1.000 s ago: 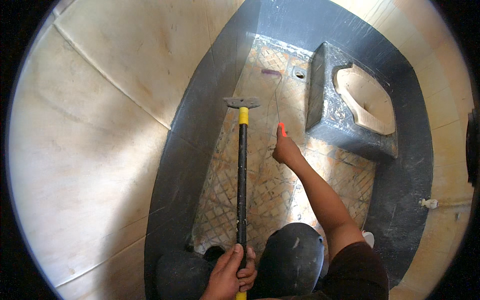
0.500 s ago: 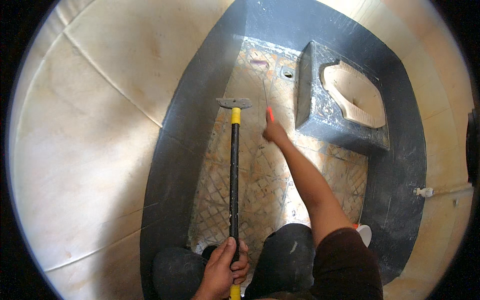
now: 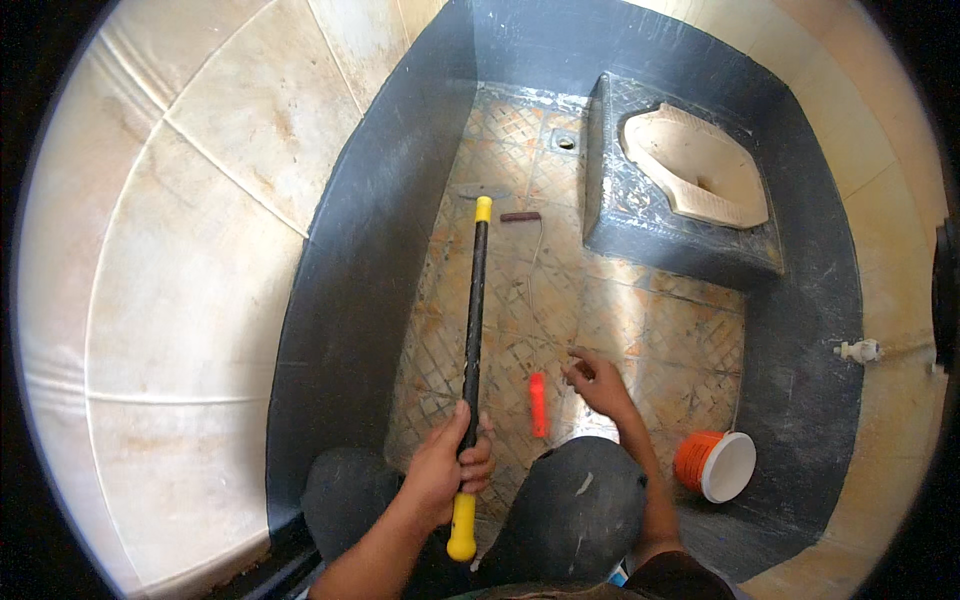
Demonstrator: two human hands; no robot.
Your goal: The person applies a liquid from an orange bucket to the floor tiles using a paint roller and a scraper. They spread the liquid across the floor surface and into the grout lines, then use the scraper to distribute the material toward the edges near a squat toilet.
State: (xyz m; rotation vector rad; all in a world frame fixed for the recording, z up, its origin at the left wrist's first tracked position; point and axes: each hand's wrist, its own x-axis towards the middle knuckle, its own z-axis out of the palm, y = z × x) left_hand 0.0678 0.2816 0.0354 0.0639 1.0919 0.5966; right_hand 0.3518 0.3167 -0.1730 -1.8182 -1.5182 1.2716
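My left hand (image 3: 440, 470) is wrapped round the lower part of a long-handled scraper (image 3: 475, 330). Its pole is black with yellow ends, and the flat grey blade points away from me, over the far floor. To the right lies a small paint roller (image 3: 538, 400) with a red handle, a long thin wire and a dark roller sleeve (image 3: 520, 216) at the far end. Beside the red handle, but apart from it, my right hand (image 3: 597, 385) holds nothing; its fingers are loosely bent and spread.
A squat toilet pan (image 3: 695, 165) is set in a raised dark block (image 3: 640, 240) at the far right. Near it is a floor drain (image 3: 566, 142). An orange bucket (image 3: 695, 462) with a white inside sits at right, below a wall tap (image 3: 858, 351). Dark-painted lower walls enclose the tiled floor.
My right hand has let go of the roller's red handle and drawn back toward me. The roller now lies closer. My left hand still grips the scraper, whose lower end now shows.
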